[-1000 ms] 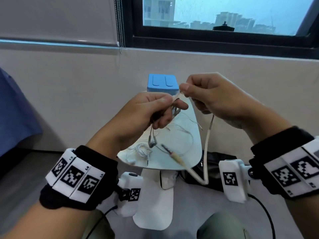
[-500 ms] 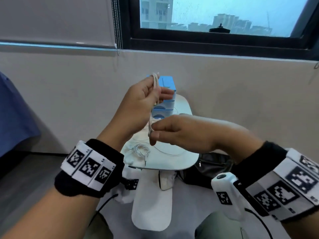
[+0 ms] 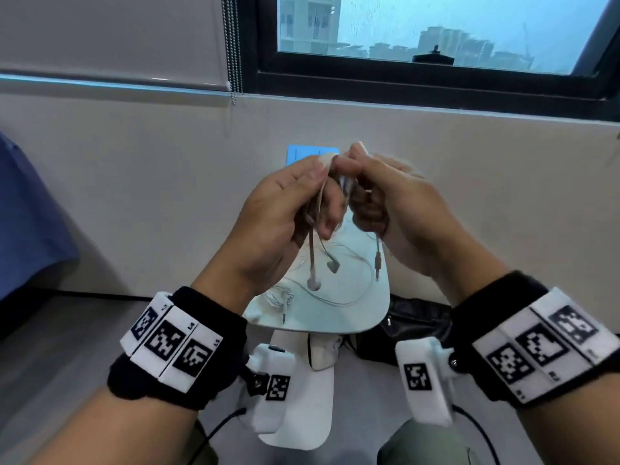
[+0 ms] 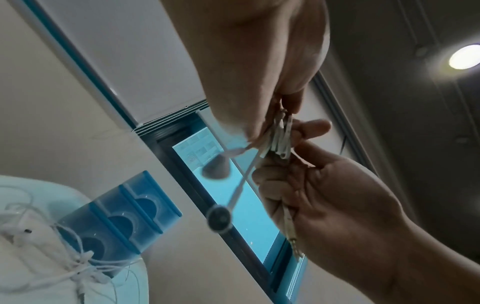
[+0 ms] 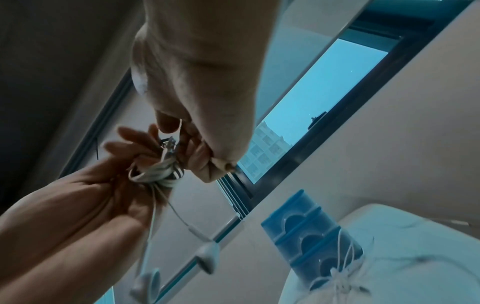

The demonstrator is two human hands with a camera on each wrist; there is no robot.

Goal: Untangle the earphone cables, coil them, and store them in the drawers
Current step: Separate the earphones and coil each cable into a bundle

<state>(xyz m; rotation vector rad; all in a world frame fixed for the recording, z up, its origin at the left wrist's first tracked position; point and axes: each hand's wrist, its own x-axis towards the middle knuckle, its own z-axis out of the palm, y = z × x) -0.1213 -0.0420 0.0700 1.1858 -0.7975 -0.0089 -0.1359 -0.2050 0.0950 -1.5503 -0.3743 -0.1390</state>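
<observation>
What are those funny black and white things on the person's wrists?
Each bare arm wears a black fabric wristband carrying white tiles printed with black square-pattern markers. A white boxy wrist camera with its own marker hangs under each wrist; thin black cables trail from them. No sleeves or gloves show.

right hand (image 3: 396,209) | risen from below to left hand (image 3: 285,209) | meeting at cable (image 5: 158,174)
</observation>
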